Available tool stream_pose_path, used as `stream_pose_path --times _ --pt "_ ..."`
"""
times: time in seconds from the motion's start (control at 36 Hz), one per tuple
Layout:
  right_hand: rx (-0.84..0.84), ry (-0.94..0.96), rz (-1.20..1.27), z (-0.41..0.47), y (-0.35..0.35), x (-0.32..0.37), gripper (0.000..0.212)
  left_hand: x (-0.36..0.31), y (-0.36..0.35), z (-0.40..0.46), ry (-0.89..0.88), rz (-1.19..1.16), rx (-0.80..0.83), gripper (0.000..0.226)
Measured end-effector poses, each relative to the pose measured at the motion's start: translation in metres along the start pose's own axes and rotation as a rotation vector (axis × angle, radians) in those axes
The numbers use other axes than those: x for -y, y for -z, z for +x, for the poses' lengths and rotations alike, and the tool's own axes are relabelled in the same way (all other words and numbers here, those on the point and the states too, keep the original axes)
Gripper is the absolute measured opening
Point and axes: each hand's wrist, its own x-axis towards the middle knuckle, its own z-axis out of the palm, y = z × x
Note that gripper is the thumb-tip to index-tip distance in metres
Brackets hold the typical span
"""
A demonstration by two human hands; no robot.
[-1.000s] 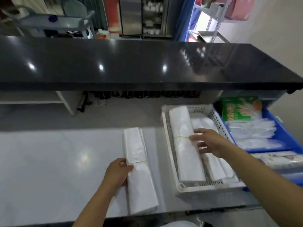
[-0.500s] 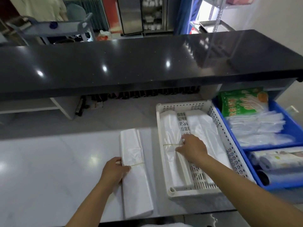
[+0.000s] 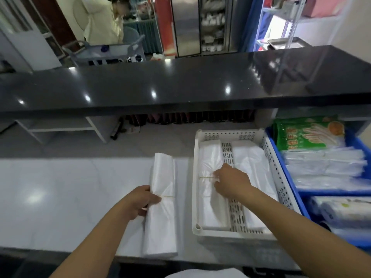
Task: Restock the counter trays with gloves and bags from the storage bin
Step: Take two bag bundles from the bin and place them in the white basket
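Since a second ago the right hand (image 3: 230,182) has crossed from the right-hand bundle in the white tray (image 3: 278,177) to the left-hand one, which now lies flat along the tray's left wall; the left hand (image 3: 139,202) has stayed put. The right hand's fingers pinch at the thin rubber band around the middle of that left bundle of bags (image 3: 210,189), palm down, knuckles toward the tray's centre. The left hand is closed on the loose bundle of bags (image 3: 161,207), thumb over the top at its own rubber band, fingers tucked under its left edge.

That loose bundle lies lengthwise on the pale table (image 3: 60,193), just left of the tray and apart from it, its near end close to the table's front edge. Inside the tray, a second white bundle (image 3: 252,167) lies to the right of the gripped one, with a strip of slotted tray floor bare between them.

Touching the tray's right wall is the blue storage bin (image 3: 291,173). Its far end holds a green printed glove packet (image 3: 307,135); nearer lie stacked clear plastic packs (image 3: 325,167), and past a divider, nearest of all, rolls in printed wrap (image 3: 345,213). Beyond the tray runs a raised black countertop (image 3: 180,85), and beyond that stands a person in a pale top (image 3: 102,23).
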Motion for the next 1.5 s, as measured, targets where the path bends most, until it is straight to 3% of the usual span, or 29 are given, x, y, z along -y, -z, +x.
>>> stream_pose_path --times 0.11,0.19,0.25,0.33,0.44,0.67,0.78,0.81,0.86,0.92,1.14,1.33,1.42,1.5 --pt "0.012 0.002 0.16 -0.005 0.007 -0.011 0.014 -0.01 0.012 -0.018 -0.082 -0.115 -0.003 0.032" --pt "-0.091 -0.001 0.435 -0.011 0.016 -0.019 0.038 -0.027 0.023 -0.039 -0.205 -0.229 0.026 0.037" --pt "-0.095 0.01 0.771 -0.018 0.029 -0.016 0.04 -0.043 0.026 -0.057 -0.297 -0.287 0.09 0.044" --pt "0.141 0.042 1.32 -0.03 0.052 -0.008 0.043 -0.07 0.014 -0.083 -0.4 -0.338 0.191 0.052" --pt "0.346 0.133 1.606 -0.04 0.072 0.003 0.038 -0.097 -0.028 -0.102 -0.467 -0.334 0.23 0.044" --pt "0.215 -0.004 1.627 -0.053 0.064 -0.029 0.029 -0.105 -0.077 -0.086 -0.468 -0.168 0.32 0.032" --pt "0.163 -0.111 1.631 -0.059 0.058 -0.058 0.028 -0.09 -0.073 -0.056 -0.362 -0.034 -0.053 0.042" --pt "0.149 -0.133 1.634 -0.06 0.057 -0.065 0.027 -0.083 -0.073 -0.05 -0.288 -0.046 -0.043 0.046" --pt "0.129 -0.161 1.644 -0.062 0.056 -0.077 0.024 -0.07 -0.077 -0.043 -0.152 -0.146 0.123 0.048" --pt "0.114 -0.186 1.66 -0.062 0.055 -0.087 0.024 -0.06 -0.085 -0.042 -0.116 -0.169 0.265 0.037" --pt "0.096 -0.275 1.63 -0.052 0.053 -0.098 0.03 -0.047 -0.102 -0.044 -0.182 -0.111 0.259 0.033" --pt "0.183 -0.235 1.536 -0.022 0.05 -0.07 0.032 -0.047 -0.1 -0.042 -0.159 -0.134 0.265 0.031" --pt "0.154 -0.25 1.355 -0.007 0.045 -0.054 0.038 -0.048 -0.1 -0.043 -0.148 -0.147 0.25 0.03" --pt "0.055 -0.268 0.846 -0.002 0.027 -0.041 0.063 -0.049 -0.101 -0.045 -0.153 -0.153 0.249 0.03"
